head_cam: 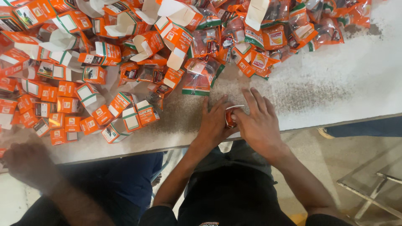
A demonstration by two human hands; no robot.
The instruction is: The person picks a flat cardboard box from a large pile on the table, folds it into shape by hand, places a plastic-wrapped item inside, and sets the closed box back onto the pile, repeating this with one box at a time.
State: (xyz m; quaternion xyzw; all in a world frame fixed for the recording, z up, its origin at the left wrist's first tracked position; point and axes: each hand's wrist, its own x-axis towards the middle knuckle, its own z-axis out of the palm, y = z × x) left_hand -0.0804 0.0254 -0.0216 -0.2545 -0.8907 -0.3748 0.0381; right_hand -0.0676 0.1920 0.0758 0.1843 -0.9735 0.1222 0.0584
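Hands [238,121] pinch small orange carton [230,117].

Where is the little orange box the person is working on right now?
In the head view, the small orange box sits between the left hand and right hand, near the table's front edge, just below the big pile of orange boxes.

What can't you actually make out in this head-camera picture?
- Small orange carton: mostly covered by the left hand and right hand.
- Orange cartons and clear packets pile: cut off by top and left edges.
- Another person's hand: blurred, lower left.
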